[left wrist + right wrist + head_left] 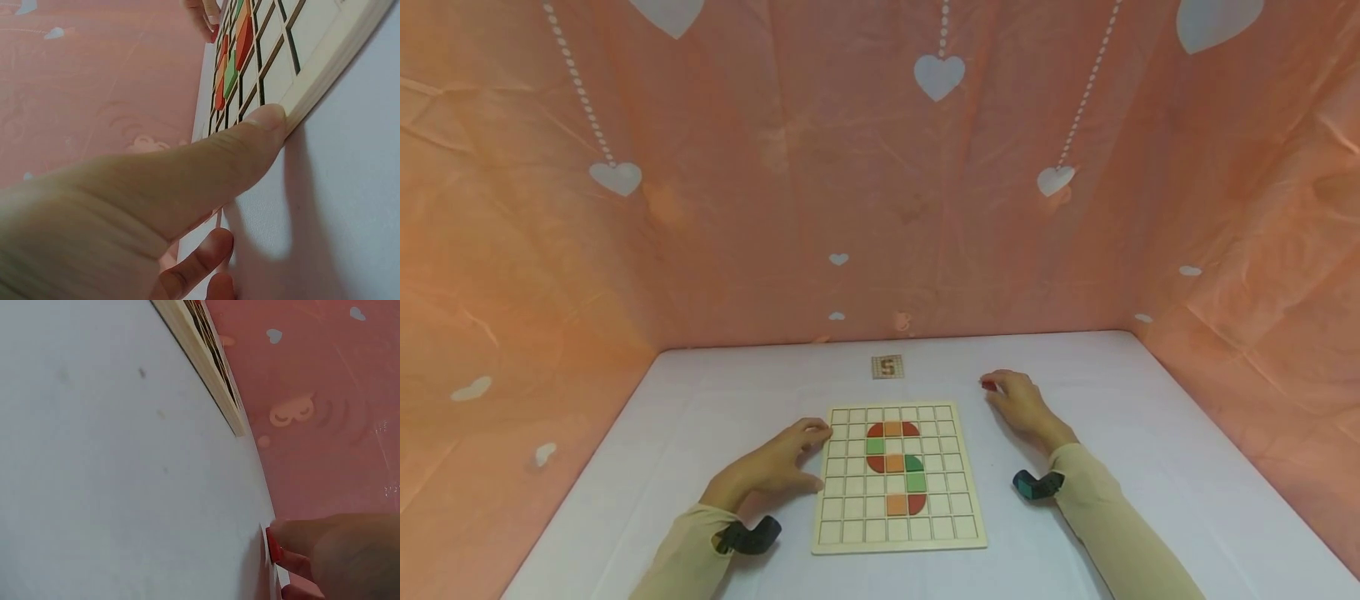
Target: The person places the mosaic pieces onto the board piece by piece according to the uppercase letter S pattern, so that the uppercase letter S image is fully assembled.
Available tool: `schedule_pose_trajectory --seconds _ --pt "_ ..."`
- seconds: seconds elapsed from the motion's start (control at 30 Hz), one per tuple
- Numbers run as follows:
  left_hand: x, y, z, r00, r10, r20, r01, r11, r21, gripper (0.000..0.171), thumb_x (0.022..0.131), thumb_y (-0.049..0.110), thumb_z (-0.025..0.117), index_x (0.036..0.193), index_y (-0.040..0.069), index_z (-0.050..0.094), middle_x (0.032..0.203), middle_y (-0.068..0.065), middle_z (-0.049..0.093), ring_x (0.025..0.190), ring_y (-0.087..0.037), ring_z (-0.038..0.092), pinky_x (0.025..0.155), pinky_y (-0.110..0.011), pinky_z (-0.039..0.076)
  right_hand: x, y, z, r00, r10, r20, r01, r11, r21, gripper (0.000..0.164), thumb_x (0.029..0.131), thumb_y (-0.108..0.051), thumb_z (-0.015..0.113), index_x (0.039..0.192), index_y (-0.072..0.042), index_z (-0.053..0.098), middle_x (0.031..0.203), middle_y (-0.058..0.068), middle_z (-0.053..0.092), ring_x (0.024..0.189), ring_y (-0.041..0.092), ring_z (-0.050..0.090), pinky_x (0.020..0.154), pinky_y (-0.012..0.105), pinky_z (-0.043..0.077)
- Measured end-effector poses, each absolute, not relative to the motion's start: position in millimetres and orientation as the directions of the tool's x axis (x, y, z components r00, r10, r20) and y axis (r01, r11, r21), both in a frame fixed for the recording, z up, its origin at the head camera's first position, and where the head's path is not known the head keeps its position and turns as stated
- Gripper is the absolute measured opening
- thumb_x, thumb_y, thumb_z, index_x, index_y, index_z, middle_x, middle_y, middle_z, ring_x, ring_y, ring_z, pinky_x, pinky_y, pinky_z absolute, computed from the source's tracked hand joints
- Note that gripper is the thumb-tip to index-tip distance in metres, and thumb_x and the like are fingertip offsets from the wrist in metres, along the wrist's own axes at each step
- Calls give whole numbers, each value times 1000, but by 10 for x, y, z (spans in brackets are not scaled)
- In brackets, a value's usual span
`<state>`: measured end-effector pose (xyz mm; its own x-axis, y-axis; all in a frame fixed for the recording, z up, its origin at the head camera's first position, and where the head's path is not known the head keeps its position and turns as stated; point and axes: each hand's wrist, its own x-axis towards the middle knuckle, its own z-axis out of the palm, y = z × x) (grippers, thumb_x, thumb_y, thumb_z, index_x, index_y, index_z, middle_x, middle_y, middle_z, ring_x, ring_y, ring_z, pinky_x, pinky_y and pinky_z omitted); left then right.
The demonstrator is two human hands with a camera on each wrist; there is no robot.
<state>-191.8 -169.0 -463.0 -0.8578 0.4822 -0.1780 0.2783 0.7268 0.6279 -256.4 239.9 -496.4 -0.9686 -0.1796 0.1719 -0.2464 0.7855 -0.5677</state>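
Note:
A wooden grid board (850, 533) lies on the white table, with red, orange and green tiles forming a curved figure in its cells. These include an orange square tile (897, 505) and a red rounded tile (917, 503) in its lower part. My left hand (778, 458) is at the board's left edge, thumb and fingers spread apart; in the left wrist view the thumb rests on the rim. Beyond the board's upper right corner, my right hand (1018, 404) pinches a small red tile (274, 545) close over the table. Its fingers partly hide the tile's shape.
A small card (887, 367) with a gridded figure lies behind the board. Orange cloth (895, 200) with pale hearts rises along the back and both sides of the table (737, 375). Each wrist wears a black camera band (1037, 485).

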Motion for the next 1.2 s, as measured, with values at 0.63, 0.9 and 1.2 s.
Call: schedule_pose_trajectory --seconds 0.63,0.9,1.2 --pt "-1907 -1698 -4642 -849 501 -165 310 727 613 82 79 16 84 149 -1 46 159 -21 36 149 -45 31 122 -61 29 -2504 2351 -4875 -985 -165 50 -167 844 -509 35 95 -1 60 129 -3 68 117 20 69 120 42 60 108 60 46" --pt "-1894 -1699 -4620 -848 507 -156 322 726 607 82 78 18 84 148 -2 47 157 -22 37 149 -47 31 122 -62 28 -2525 2319 -4881 -964 -237 119 -263 801 -537 10 91 -1 67 101 -4 68 97 11 70 92 27 62 86 47 52" --pt "-1882 -1684 -4610 -852 502 -147 325 727 605 81 78 15 84 147 -3 48 156 -22 39 148 -46 33 122 -62 28 -2544 2285 -4886 -951 -271 151 -301 686 -662 13 92 5 64 101 -1 71 101 14 70 98 26 64 91 44 55"
